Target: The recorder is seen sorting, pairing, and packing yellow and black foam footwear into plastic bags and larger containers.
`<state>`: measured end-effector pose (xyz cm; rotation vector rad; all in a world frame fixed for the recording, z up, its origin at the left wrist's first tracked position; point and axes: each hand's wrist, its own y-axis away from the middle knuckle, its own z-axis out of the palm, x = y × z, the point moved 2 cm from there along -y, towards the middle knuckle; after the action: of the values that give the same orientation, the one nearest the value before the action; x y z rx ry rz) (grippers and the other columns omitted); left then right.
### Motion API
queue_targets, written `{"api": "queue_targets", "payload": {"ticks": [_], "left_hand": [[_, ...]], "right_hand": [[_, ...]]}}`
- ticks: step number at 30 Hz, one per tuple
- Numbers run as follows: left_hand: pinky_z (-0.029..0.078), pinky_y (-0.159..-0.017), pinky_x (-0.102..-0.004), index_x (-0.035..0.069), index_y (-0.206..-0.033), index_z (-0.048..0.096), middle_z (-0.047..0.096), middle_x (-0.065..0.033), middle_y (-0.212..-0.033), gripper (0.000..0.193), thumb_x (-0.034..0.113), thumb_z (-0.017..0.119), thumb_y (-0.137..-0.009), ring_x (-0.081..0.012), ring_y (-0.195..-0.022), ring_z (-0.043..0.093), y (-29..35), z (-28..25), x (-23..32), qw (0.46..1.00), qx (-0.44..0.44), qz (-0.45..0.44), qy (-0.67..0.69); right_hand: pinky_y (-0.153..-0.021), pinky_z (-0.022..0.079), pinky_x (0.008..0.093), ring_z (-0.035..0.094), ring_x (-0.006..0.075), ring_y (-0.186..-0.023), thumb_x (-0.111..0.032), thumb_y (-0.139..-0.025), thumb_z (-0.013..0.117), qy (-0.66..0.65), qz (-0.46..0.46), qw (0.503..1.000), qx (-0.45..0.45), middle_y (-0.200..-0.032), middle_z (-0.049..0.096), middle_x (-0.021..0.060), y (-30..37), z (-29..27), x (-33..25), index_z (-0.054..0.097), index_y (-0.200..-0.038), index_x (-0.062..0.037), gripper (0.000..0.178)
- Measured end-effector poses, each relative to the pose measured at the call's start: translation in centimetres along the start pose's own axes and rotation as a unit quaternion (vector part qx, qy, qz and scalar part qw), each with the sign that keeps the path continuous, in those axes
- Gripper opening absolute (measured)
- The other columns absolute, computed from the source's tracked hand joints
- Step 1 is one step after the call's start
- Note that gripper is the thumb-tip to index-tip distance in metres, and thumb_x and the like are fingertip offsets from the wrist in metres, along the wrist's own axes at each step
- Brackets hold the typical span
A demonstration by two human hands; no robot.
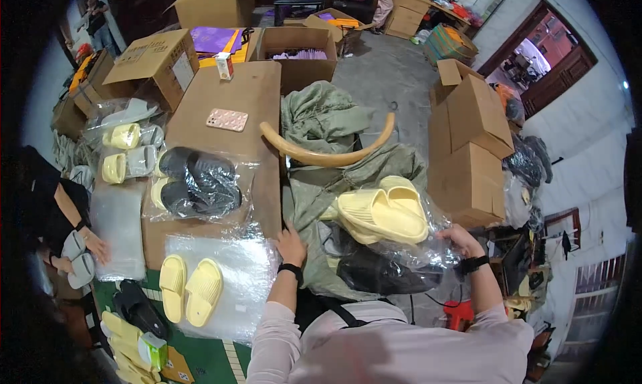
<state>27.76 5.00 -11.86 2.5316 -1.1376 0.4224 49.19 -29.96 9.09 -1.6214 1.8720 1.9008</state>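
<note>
At the table's (pixel 241 344) left edge, clear plastic sleeves (pixel 117 217) are touched by a co-worker (pixel 47 197), grey slippers (pixel 81 269) just beside. Toward the near edge, a loose yellow pair (pixel 202 293) is laid on clear bags (pixel 249 283); beyond, bagged black slippers (pixel 200 183) are set on a cardboard sheet (pixel 257 106). By the table's right edge, the left hand (pixel 291 246) is placed with bent fingers; whether anything is gripped cannot be told. Past that edge, bagged yellow slippers (pixel 388 213) are piled above dark bagged goods (pixel 381 271) and green-grey cloth (pixel 307 197), their plastic pinched by the right hand (pixel 461 240). Between the cloth and stacked cartons (pixel 468 163), a walkable strip of grey floor (pixel 408 86) is left.
</note>
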Motion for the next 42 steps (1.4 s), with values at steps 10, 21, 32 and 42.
{"api": "queue_targets", "payload": {"ticks": [10, 21, 32, 42], "left_hand": [[0.045, -0.074, -0.0359, -0.003, -0.105, 0.053, 0.059, -0.0144, -0.093, 0.028, 0.015, 0.04, -0.088, -0.0247, -0.086, 0.057, -5.6, -10.4, -0.6, 0.74, 0.123, -0.155, 0.643], [0.046, -0.073, -0.0354, -0.002, -0.109, 0.054, 0.059, -0.0131, -0.099, 0.034, 0.023, 0.04, -0.091, -0.0234, -0.086, 0.058, -6.2, -13.1, -3.1, 0.666, 0.054, -0.203, 0.716], [0.043, -0.082, -0.0291, -0.001, -0.117, 0.048, 0.06, -0.0116, -0.103, 0.032, 0.011, 0.054, -0.088, -0.0172, -0.093, 0.055, -3.9, -16.3, 2.0, 0.863, -0.04, -0.068, 0.499], [0.039, -0.094, -0.0345, 0.001, -0.126, 0.042, 0.051, -0.0205, -0.119, 0.049, 0.014, 0.06, -0.083, -0.0279, -0.114, 0.049, 3.4, -9.8, 2.0, 0.899, -0.003, -0.05, 0.435]], "right_hand": [[-0.063, 0.044, 0.0247, 0.055, 0.011, -0.069, -0.016, -0.076, 0.064, 0.095, -0.068, 0.987, -0.111, -0.078, 0.062, 0.0017, -6.3, 4.8, -4.7, 0.063, -0.094, -0.0005, 0.023], [-0.044, 0.044, 0.0329, 0.052, 0.0196, -0.049, -0.019, -0.075, 0.063, 0.533, -0.036, 0.79, -0.302, -0.071, 0.059, 0.0086, -12.6, 17.2, -6.3, 0.058, -0.1, 0.0029, 0.034], [-0.054, 0.047, 0.038, 0.062, 0.0271, -0.061, -0.029, -0.072, 0.061, 0.482, -0.145, 0.822, -0.265, -0.072, 0.064, 0.0179, -24.6, 17.2, 0.7, 0.065, -0.083, 0.0031, 0.034], [-0.098, 0.03, 0.046, 0.052, 0.0313, -0.111, -0.031, -0.073, 0.063, 0.752, -0.261, 0.573, -0.195, -0.112, 0.063, 0.0063, -19.4, 25.2, -2.6, 0.058, -0.119, -0.0193, 0.048]]}}
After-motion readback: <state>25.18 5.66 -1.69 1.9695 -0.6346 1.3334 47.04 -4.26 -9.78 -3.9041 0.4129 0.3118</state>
